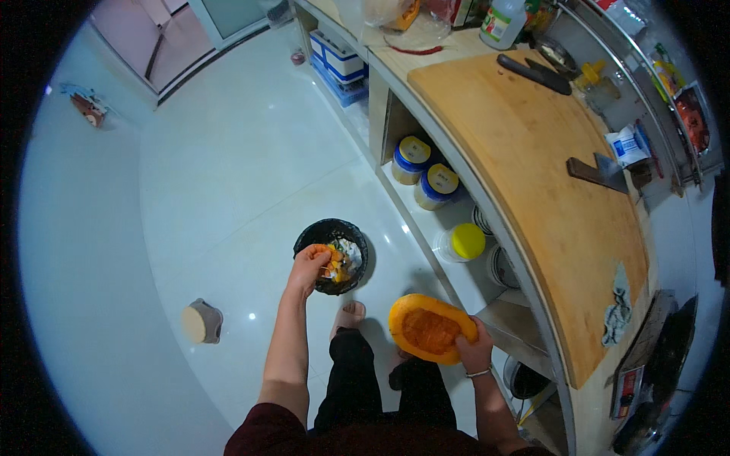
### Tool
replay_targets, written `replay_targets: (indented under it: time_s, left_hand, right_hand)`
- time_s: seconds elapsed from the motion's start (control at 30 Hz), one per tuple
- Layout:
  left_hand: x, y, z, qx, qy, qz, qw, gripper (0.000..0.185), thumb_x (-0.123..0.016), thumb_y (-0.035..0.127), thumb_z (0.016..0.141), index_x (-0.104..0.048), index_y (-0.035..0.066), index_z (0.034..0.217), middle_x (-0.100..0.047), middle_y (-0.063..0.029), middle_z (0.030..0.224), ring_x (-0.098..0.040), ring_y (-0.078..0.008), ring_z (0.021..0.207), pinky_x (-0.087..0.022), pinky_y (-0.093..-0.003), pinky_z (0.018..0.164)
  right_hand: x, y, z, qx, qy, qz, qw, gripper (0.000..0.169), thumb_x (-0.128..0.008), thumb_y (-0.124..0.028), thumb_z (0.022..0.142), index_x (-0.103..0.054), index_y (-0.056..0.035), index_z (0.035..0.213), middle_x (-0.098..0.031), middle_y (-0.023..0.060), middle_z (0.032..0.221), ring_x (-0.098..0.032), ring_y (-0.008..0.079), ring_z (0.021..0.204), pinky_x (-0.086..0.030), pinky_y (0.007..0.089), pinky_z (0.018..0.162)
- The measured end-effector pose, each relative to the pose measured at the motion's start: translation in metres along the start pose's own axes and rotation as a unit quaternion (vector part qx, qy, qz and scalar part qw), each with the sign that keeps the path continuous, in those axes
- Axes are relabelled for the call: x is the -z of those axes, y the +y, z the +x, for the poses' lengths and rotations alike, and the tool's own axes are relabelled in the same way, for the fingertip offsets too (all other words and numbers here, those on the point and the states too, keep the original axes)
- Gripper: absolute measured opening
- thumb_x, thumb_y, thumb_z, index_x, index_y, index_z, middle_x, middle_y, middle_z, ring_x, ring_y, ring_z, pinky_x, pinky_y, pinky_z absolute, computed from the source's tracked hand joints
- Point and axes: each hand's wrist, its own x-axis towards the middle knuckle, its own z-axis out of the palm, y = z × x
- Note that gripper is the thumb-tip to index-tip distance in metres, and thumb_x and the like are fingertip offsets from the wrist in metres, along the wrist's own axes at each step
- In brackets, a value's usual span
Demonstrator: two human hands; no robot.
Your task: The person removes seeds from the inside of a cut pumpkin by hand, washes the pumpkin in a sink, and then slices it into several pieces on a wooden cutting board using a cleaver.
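Observation:
My left hand (311, 265) is over the left side of a trash bin (359, 279) lined with a black bag, its fingers pinched around a bit of orange pumpkin pulp (324, 249). Inside the bin lie scraps (343, 261), yellow-orange and white. In my right hand (476, 349) is a halved pumpkin (425, 329), gripped by its right end, thumb on the cut face. That face points up at the camera and shows an orange, hollowed middle within a yellow rim.
Right of me runs a counter with a large wooden cutting board (530, 199), a cleaver (599, 172) and a black-handled knife (535, 74). Lidded jars (436, 185) stand on the shelf below. A small stool (202, 322) is on the floor at left.

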Motion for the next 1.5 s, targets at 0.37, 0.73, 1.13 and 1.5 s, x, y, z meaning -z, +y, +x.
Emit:
replay_targets:
  time_s: [0.37,0.73,1.13,1.5]
  left_hand:
    - [0.067,-0.18,0.139,0.212,0.092,-0.033,0.972,0.036,-0.046,0.006,0.079,-0.043,0.008,0.115,-0.052,-0.0146,0.103,-0.06,-0.0257,0.075,-0.052,-0.033,0.053]
    - [0.088,-0.206,0.158,0.066,0.115,0.131,0.982,0.023,-0.062,-0.004,0.058,-0.045,0.007,0.067,-0.05,-0.0033,0.061,-0.047,-0.0144,0.046,-0.04,-0.0271,0.039]
    - [0.078,-0.134,0.123,0.236,-0.004,-0.048,0.971,0.06,-0.037,0.052,0.082,-0.029,0.012,0.127,-0.039,-0.01,0.124,-0.036,-0.0272,0.114,-0.038,-0.045,0.083]
    - [0.048,-0.004,0.023,0.09,-0.156,-0.443,0.878,0.072,-0.015,0.063,0.078,-0.024,0.013,0.13,-0.03,-0.0138,0.13,-0.033,-0.034,0.116,-0.029,-0.0509,0.092]
  right_hand:
    - [-0.055,0.04,0.062,-0.03,0.034,0.051,0.998,0.044,-0.052,0.009,0.064,-0.047,0.0003,0.107,-0.056,0.0077,0.094,-0.054,0.0149,0.085,-0.044,0.0254,0.074]
    - [-0.056,0.06,0.077,-0.052,0.04,0.073,0.995,0.044,-0.051,0.01,0.064,-0.046,0.0014,0.107,-0.054,0.0068,0.097,-0.052,0.0138,0.087,-0.042,0.0252,0.078]
    - [-0.059,0.041,0.064,-0.055,0.032,0.061,0.996,0.046,-0.052,0.011,0.063,-0.047,0.0002,0.107,-0.053,0.0074,0.099,-0.052,0.0153,0.09,-0.042,0.0261,0.079]
    - [-0.036,-0.084,0.01,-0.021,0.03,0.023,0.999,0.046,-0.057,0.006,0.063,-0.047,0.0021,0.107,-0.056,0.0088,0.095,-0.054,0.0162,0.088,-0.044,0.0273,0.077]
